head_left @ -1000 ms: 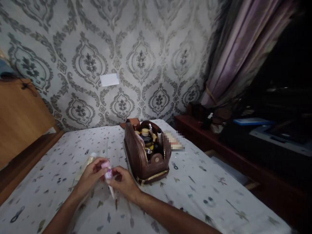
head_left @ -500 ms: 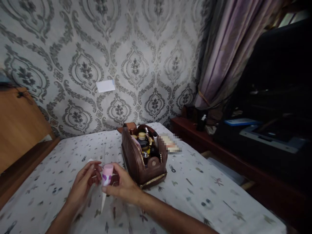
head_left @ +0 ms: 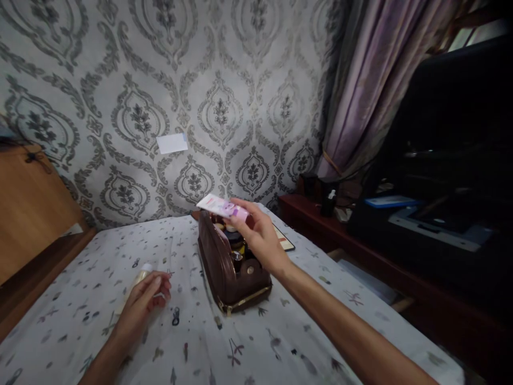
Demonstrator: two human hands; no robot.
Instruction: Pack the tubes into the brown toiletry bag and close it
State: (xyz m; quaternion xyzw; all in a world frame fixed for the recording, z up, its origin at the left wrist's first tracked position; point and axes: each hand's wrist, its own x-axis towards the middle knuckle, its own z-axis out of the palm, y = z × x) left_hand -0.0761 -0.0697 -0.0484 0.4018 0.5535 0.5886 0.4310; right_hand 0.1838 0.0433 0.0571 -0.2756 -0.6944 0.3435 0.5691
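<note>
My right hand (head_left: 258,232) holds a squeeze tube (head_left: 218,205), white with purple patches and a pink cap, between thumb and fingers. The tube is tilted above the open brown toiletry bag (head_left: 214,267). Inside the bag are several jars and small bottles, including a dark jar (head_left: 233,236), partly hidden by my hand. My left hand (head_left: 146,297) is over the bed, left of the bag, its fingers loosely curled and apart with nothing in them. Just behind it lies a pale bottle with a white cap (head_left: 146,267), mostly covered by the hand.
A flat, dark-edged object (head_left: 285,239) lies right of the bag on the patterned sheet (head_left: 192,347). A wooden panel (head_left: 36,208) stands at the left. A dark red shelf (head_left: 304,214) with small items and a large black screen (head_left: 449,149) are at the right.
My right hand has lifted the tube from beside my left hand and carried it up and right, over the bag. My left hand has stayed near its place; the bottle behind it shows more.
</note>
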